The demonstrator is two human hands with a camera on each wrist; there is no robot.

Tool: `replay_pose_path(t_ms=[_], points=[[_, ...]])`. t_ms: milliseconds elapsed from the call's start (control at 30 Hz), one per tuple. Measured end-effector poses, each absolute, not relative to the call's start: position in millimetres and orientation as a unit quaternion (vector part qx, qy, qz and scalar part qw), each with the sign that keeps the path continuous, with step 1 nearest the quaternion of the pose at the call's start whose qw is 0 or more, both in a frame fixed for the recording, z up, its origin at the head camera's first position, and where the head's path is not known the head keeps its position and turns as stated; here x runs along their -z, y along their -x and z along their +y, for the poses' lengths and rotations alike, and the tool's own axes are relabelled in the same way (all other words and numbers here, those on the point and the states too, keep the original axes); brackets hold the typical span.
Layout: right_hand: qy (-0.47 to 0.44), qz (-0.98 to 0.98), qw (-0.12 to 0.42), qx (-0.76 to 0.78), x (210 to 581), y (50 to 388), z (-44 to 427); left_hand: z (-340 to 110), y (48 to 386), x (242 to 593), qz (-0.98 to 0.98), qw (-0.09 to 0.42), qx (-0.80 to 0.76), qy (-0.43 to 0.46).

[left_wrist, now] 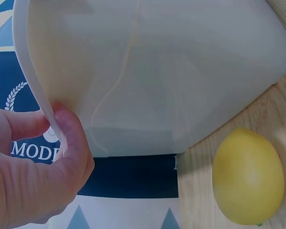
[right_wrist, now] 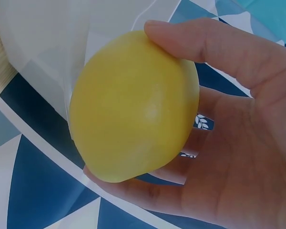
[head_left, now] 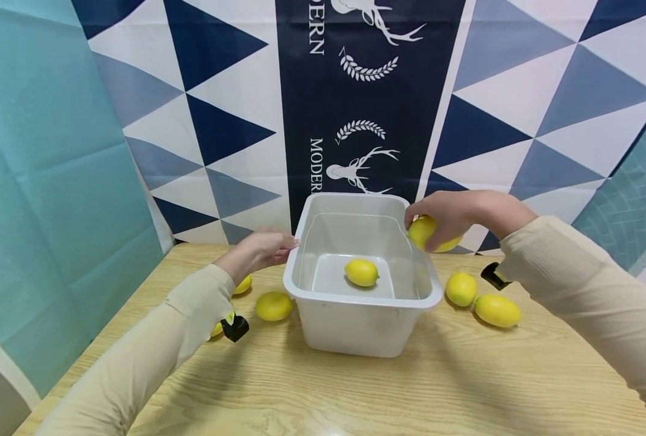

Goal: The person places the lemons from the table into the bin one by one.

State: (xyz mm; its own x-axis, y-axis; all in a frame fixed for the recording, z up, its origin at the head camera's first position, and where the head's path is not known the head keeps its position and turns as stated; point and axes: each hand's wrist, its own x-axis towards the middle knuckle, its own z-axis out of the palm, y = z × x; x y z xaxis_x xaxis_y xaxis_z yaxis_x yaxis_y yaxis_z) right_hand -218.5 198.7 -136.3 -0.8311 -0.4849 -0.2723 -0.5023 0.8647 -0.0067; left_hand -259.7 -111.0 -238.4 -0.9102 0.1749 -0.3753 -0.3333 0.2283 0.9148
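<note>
A white plastic bin [head_left: 350, 327] stands on the table, with one lemon [head_left: 362, 272] lying on its floor. My left hand [head_left: 265, 247] pinches the bin's left rim; in the left wrist view the thumb and fingers [left_wrist: 76, 138] lie on opposite sides of that rim. Above the bin's right edge, my right hand [head_left: 459, 212] grips another lemon [right_wrist: 133, 109]. The right wrist view shows the thumb over one side of this lemon and fingers around the other. Part of the bin's far right rim is hidden behind that hand.
Two lemons [head_left: 461, 289] lie right of the bin on the wooden table [head_left: 323, 393]. To its left are several more, including one lemon [head_left: 274, 306] close by and others partly covered by the left arm. A patterned cloth [head_left: 236, 121] hangs behind.
</note>
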Motion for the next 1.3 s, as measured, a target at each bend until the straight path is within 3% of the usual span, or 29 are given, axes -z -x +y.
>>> replay_pose_path(t_ms=[1300], points=[[0.257, 0.955, 0.148, -0.022, 136.2, 252.5, 150.0, -111.4, 258.2, 240.0, 0.759, 0.202, -0.617, 0.047]])
